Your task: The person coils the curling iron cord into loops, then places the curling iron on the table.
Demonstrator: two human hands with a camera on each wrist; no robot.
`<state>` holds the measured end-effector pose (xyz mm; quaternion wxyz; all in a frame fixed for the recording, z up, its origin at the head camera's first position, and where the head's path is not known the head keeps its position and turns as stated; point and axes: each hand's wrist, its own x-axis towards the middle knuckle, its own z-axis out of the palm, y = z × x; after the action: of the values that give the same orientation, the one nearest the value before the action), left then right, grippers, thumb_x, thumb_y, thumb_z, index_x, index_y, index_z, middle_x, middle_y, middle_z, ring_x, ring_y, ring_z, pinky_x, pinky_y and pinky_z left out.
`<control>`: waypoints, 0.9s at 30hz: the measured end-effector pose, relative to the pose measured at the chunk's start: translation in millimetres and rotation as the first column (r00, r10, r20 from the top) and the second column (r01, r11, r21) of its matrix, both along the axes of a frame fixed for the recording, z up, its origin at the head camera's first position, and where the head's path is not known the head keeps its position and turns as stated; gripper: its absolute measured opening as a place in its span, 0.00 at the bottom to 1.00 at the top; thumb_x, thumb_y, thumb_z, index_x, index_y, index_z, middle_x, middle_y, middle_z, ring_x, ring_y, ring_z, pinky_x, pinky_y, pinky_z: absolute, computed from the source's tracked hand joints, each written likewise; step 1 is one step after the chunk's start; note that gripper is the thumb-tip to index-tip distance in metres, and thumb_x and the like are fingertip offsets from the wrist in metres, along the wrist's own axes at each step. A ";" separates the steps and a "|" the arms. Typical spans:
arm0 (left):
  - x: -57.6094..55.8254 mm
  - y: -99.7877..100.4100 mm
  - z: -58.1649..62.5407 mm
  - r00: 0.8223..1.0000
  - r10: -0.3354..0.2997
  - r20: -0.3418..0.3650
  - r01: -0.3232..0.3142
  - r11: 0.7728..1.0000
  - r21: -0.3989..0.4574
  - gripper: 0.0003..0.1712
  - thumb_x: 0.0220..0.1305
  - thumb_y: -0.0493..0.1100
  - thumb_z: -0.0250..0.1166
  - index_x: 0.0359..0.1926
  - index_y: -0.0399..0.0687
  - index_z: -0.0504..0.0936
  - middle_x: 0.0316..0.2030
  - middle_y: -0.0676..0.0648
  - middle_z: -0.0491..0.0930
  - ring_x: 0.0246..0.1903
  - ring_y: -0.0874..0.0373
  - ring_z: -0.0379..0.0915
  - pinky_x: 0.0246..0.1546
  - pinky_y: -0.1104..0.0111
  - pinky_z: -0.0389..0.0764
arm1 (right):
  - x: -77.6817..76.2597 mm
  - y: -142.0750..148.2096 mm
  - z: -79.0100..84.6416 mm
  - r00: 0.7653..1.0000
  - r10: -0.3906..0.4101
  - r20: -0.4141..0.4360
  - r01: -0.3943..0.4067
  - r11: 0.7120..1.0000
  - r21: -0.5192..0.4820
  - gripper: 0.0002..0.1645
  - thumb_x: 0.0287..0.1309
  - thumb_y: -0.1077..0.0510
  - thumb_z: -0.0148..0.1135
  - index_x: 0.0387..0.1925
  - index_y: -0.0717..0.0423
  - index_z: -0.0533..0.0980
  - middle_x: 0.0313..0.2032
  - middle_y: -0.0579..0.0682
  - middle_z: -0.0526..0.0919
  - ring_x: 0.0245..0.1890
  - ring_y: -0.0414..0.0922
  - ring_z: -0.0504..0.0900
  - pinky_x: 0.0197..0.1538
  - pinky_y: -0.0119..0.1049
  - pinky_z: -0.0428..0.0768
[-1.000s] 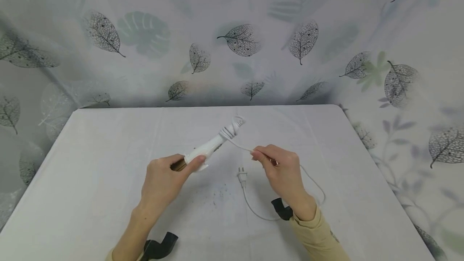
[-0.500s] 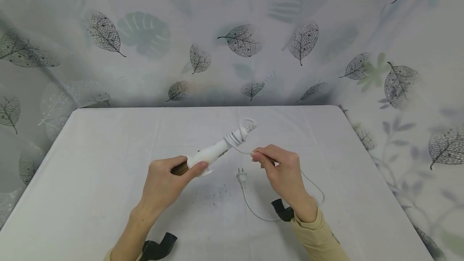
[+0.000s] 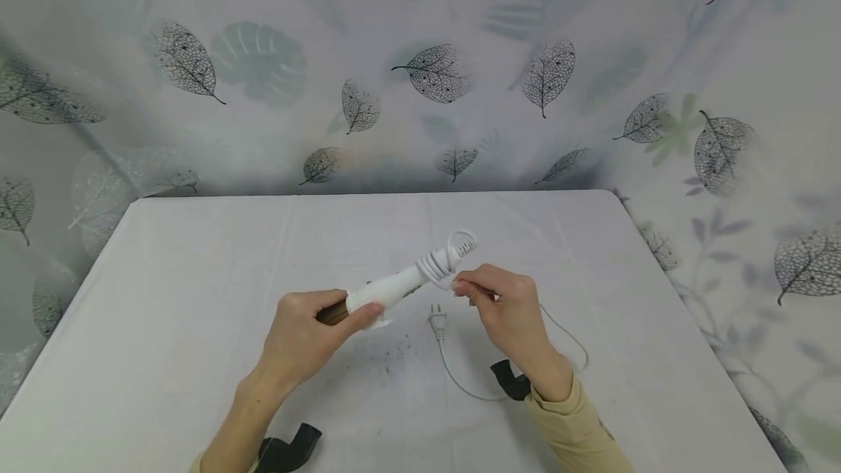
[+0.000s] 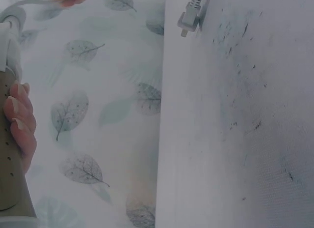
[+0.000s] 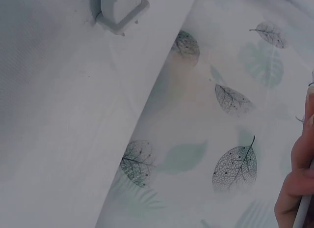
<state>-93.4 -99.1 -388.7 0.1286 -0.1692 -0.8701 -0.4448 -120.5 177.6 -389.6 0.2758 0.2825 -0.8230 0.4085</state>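
My left hand [image 3: 298,334] grips a curling iron [image 3: 388,290] by its gold barrel, right below the white handle. In the left wrist view the barrel [image 4: 10,149] shows small holes and its white end, with fingertips [image 4: 19,110] curled along it. The iron is held above the table, its handle slanting up to the right. Several turns of white cord [image 3: 434,266] wrap the handle near its far end. My right hand [image 3: 506,305] pinches that cord just beside the turns. In the right wrist view a stretch of cord [image 5: 302,211] runs through the curled fingers.
The two-pin plug [image 3: 438,321] lies on the white table [image 3: 197,298] between the hands, its cord curving toward the right wrist. Dark specks mark the cloth nearby. A leaf-patterned curtain [image 3: 263,130] stands behind the table. Black straps [image 3: 289,450] are on both wrists.
The iron's handle end has swung right and downward, closer to the right hand, so the free cord between them is shorter. My left hand has shifted slightly right; my right hand stays nearly in place.
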 end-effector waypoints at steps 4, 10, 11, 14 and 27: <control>-0.4 0.9 -1.3 0.997 -0.068 -0.044 0.069 0.997 0.016 0.18 0.56 0.49 0.76 0.17 0.56 0.77 0.13 0.66 0.64 0.13 0.75 0.52 0.12 0.78 0.55 | 0.4 0.1 -1.7 0.998 -0.060 0.004 0.060 0.997 0.051 0.10 0.41 0.72 0.77 0.26 0.58 0.84 0.23 0.45 0.85 0.19 0.34 0.71 0.25 0.22 0.69; -0.5 1.7 -1.9 0.983 -0.159 -0.089 0.161 0.987 0.019 0.27 0.57 0.49 0.75 0.14 0.56 0.66 0.14 0.66 0.53 0.15 0.77 0.46 0.14 0.79 0.51 | 1.5 -0.6 -5.2 0.993 -0.121 -0.007 0.121 0.989 0.081 0.15 0.39 0.80 0.72 0.25 0.61 0.82 0.20 0.49 0.83 0.17 0.33 0.70 0.22 0.24 0.69; -0.4 1.6 -2.0 0.981 -0.169 -0.096 0.171 0.985 0.013 0.28 0.57 0.50 0.75 0.14 0.56 0.65 0.14 0.66 0.52 0.16 0.77 0.45 0.14 0.80 0.51 | 1.4 -0.8 -5.7 0.992 -0.128 -0.011 0.128 0.988 0.084 0.15 0.39 0.80 0.71 0.25 0.61 0.82 0.20 0.49 0.83 0.17 0.33 0.69 0.22 0.24 0.68; 0.2 0.9 -1.7 0.974 -0.202 -0.104 0.204 0.979 0.004 0.29 0.58 0.51 0.75 0.13 0.55 0.63 0.15 0.66 0.51 0.16 0.77 0.44 0.14 0.80 0.50 | 1.0 -1.5 -5.9 0.992 -0.123 -0.027 0.125 0.988 0.088 0.15 0.42 0.79 0.71 0.26 0.59 0.81 0.20 0.49 0.82 0.17 0.33 0.66 0.22 0.24 0.65; 2.7 -1.1 -1.6 0.939 -0.343 -0.035 0.344 0.938 0.045 0.09 0.58 0.50 0.75 0.25 0.58 0.85 0.16 0.66 0.74 0.15 0.79 0.57 0.13 0.81 0.60 | -1.2 3.2 -5.3 0.996 0.089 -0.029 -0.086 0.992 0.087 0.16 0.71 0.51 0.57 0.32 0.56 0.81 0.25 0.44 0.81 0.22 0.35 0.74 0.27 0.24 0.73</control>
<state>-90.7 -100.2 -390.3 0.0648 -0.3211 -0.8140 -0.4797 -121.7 180.7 -394.9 0.2589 0.3368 -0.8217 0.3799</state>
